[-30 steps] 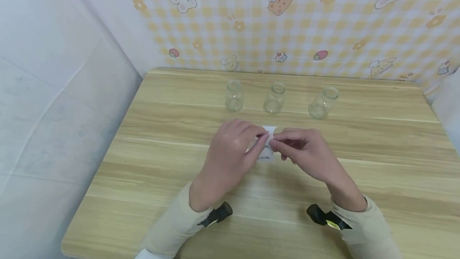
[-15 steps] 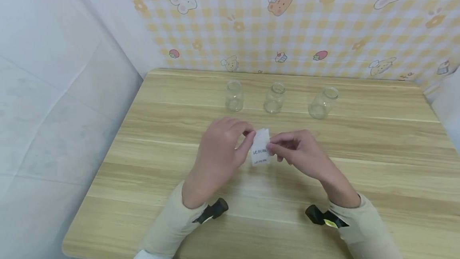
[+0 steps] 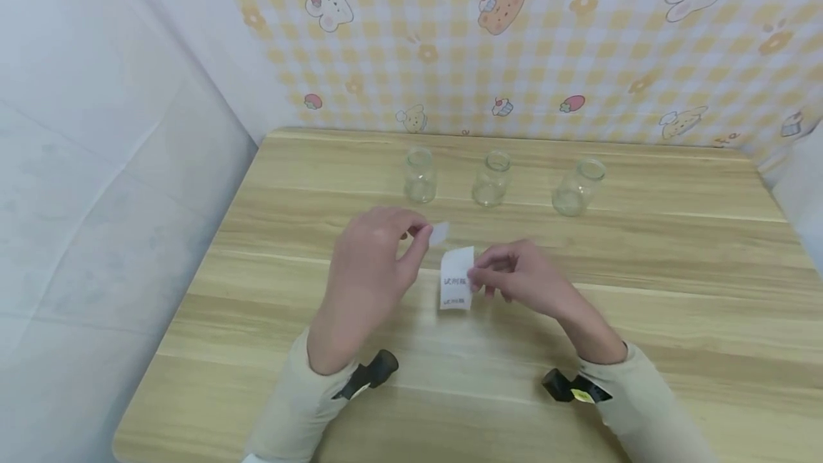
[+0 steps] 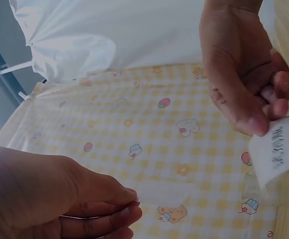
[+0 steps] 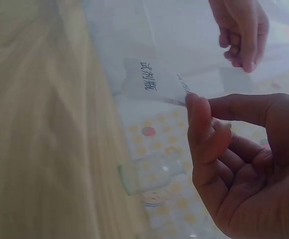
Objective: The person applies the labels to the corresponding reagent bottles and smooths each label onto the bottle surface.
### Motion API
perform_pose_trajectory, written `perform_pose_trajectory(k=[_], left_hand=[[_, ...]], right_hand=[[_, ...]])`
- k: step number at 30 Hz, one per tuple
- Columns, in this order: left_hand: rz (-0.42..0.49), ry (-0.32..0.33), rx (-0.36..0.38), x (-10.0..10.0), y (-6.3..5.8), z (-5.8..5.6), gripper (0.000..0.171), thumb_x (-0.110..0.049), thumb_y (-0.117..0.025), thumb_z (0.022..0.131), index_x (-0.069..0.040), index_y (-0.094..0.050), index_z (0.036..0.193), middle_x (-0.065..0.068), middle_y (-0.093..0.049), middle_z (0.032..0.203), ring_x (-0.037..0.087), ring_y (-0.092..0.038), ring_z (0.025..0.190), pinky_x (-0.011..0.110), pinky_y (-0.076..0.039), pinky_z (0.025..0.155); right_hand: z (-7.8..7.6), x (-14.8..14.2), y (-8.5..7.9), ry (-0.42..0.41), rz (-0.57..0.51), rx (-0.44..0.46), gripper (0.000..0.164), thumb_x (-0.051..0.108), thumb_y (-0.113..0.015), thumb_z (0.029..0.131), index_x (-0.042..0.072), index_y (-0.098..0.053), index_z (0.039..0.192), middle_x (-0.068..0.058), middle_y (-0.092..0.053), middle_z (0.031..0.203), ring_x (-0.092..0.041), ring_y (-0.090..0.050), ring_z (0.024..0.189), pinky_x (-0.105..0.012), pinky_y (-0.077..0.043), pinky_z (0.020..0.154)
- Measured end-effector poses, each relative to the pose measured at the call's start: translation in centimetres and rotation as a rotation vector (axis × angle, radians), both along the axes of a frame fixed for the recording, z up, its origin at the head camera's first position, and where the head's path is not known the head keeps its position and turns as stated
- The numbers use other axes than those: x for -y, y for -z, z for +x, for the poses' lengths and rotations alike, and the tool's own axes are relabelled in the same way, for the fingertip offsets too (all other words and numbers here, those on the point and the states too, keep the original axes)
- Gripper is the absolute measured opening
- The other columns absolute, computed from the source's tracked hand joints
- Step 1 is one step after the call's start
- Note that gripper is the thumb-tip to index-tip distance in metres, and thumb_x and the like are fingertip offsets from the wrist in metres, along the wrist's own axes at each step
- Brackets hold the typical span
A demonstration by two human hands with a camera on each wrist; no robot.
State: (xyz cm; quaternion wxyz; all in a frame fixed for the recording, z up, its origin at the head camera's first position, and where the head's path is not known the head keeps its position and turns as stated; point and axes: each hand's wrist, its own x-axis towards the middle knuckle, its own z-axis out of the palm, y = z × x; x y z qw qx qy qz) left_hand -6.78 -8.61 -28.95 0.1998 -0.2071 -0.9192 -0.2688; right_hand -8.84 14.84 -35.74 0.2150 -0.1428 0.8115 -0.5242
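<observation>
My left hand (image 3: 373,263) pinches a small blank whitish label (image 3: 439,234) between thumb and index finger. In the left wrist view that label (image 4: 164,192) looks thin and sticks out past the fingertips. My right hand (image 3: 527,281) pinches the right edge of a white strip of labels (image 3: 457,268) bearing dark printed characters in two rows. The strip is held above the table, slightly curved, apart from the left hand's label. In the right wrist view the strip (image 5: 134,79) shows one line of print clearly; the other is partly behind the fingertips.
Clear glass jars without lids stand in a row beyond the hands: a left jar (image 3: 421,177), a middle jar (image 3: 491,181) and a right jar (image 3: 579,188). The wooden table (image 3: 308,198) meets a yellow-checked cloth (image 3: 546,56) at its back edge.
The hands have drawn apart, the left one moving left. The small label has come away from the strip with the left hand; the strip stays with the right, slightly lower and further left.
</observation>
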Motion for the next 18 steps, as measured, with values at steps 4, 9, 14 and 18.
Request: perform_pose_trajectory(k=[4,9,14,18], left_hand=[[0.007,-0.010,-0.002,0.1,0.1,-0.1,0.005,-0.012,-0.076,0.094,-0.007,-0.077,0.094,0.002,-0.077,0.088,0.021,-0.069,0.081,0.038,-0.054,0.075],[0.003,-0.020,0.003,0.2,0.2,0.0,0.004,-0.012,-0.075,0.094,-0.008,-0.077,0.093,0.001,-0.076,0.086,0.021,-0.068,0.079,0.036,-0.053,0.073],[-0.008,-0.027,0.007,0.0,0.2,0.1,0.005,-0.012,-0.076,0.094,-0.008,-0.077,0.093,0.001,-0.076,0.086,0.021,-0.069,0.080,0.037,-0.054,0.073],[-0.065,-0.015,-0.010,-0.5,0.4,0.0,0.006,-0.013,-0.077,0.093,-0.008,-0.078,0.093,0.001,-0.077,0.087,0.022,-0.070,0.081,0.038,-0.056,0.076]], right_hand=[[-0.2,1.2,2.1,-0.108,-0.031,0.123,0.017,0.015,-0.070,0.098,0.000,-0.076,0.098,-0.010,-0.077,0.083,-0.033,-0.072,0.070,-0.031,-0.055,0.053],[0.0,2.5,4.0,-0.180,-0.031,0.239,0.017,0.014,-0.070,0.097,0.000,-0.077,0.091,-0.012,-0.076,0.079,-0.025,-0.072,0.066,-0.028,-0.054,0.053],[0.1,1.8,2.6,-0.138,0.132,0.121,0.021,0.024,-0.076,0.094,0.006,-0.077,0.083,-0.008,-0.072,0.069,-0.018,-0.063,0.059,-0.025,-0.048,0.052],[0.2,1.0,-0.1,0.006,0.006,0.042,0.023,0.026,-0.074,0.097,0.003,-0.077,0.097,-0.011,-0.076,0.082,-0.031,-0.070,0.066,-0.030,-0.052,0.052]])
